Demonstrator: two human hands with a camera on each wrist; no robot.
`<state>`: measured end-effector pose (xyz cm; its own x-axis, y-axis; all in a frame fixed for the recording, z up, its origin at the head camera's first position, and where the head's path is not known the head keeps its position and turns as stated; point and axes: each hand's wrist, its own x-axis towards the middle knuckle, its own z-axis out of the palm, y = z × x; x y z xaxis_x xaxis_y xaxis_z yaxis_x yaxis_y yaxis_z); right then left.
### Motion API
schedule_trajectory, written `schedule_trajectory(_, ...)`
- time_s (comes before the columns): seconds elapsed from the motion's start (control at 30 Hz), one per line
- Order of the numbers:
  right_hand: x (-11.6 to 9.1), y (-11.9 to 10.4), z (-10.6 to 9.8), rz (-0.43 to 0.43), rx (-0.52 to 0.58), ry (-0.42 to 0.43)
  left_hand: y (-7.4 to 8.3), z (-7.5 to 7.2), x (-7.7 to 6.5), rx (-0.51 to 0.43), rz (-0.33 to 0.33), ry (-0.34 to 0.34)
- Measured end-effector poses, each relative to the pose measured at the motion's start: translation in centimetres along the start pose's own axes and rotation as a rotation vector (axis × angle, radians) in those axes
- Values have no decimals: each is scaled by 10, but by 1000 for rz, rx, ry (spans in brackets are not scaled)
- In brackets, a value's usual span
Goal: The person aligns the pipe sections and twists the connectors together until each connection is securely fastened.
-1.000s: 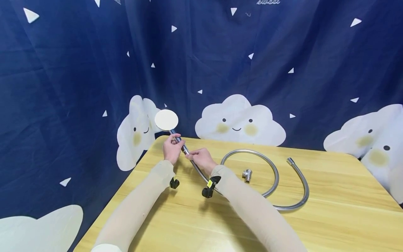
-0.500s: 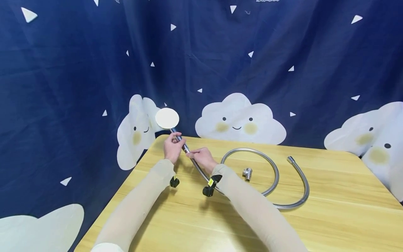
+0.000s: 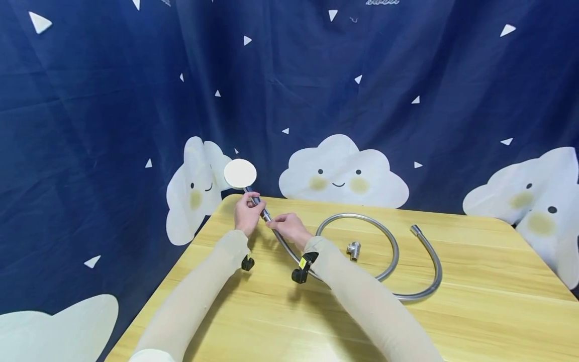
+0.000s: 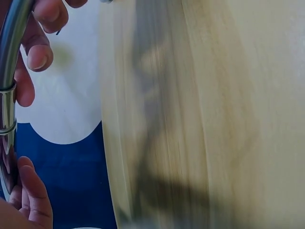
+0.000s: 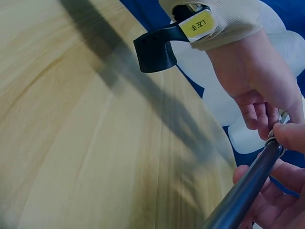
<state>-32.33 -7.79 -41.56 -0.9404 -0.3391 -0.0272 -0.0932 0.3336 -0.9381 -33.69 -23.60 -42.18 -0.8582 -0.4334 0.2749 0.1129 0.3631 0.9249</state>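
Note:
A handheld shower head (image 3: 240, 173) with a round white face is held up above the table's far left corner. My left hand (image 3: 246, 215) grips its chrome handle, fingers curled round it. Just below, my right hand (image 3: 291, 229) pinches the end of a grey shower hose (image 3: 394, 251) where it meets the handle. In the left wrist view the chrome connector (image 4: 8, 112) sits against the handle's end, with right-hand fingertips beside the hose. The right wrist view shows the hose (image 5: 248, 188) running between the right thumb and fingers, with the left hand (image 5: 257, 81) beyond.
The hose loops over the wooden table (image 3: 488, 271), its free end bearing a metal fitting (image 3: 415, 230) at the right. A small chrome tee valve (image 3: 354, 250) lies inside the loop. A blue curtain with clouds (image 3: 344, 171) hangs behind and at the left.
Both hands stay at the joint between handle and hose, with barely any shift of the right fingers. The whole view sways slightly; the hose and valve stay in place.

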Motion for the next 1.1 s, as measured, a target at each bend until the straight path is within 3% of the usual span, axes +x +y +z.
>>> schedule_trajectory(0.27, -3, -3, -9, -5, -4, -22, 1, 0, 1, 63, 15, -23)
schedule_trajectory(0.63, -10, 8, -22, -5, -14, -60, -15, -4, 5, 131, -10, -83)
schedule_trajectory(0.9, -19, 12, -45, -36, -122, -44, -17, -7, 9, 184, -36, -123)
schedule_trajectory(1.1, -25, 15, -61, -53, -106, -42, -23, -11, 9, 214, -73, -152)
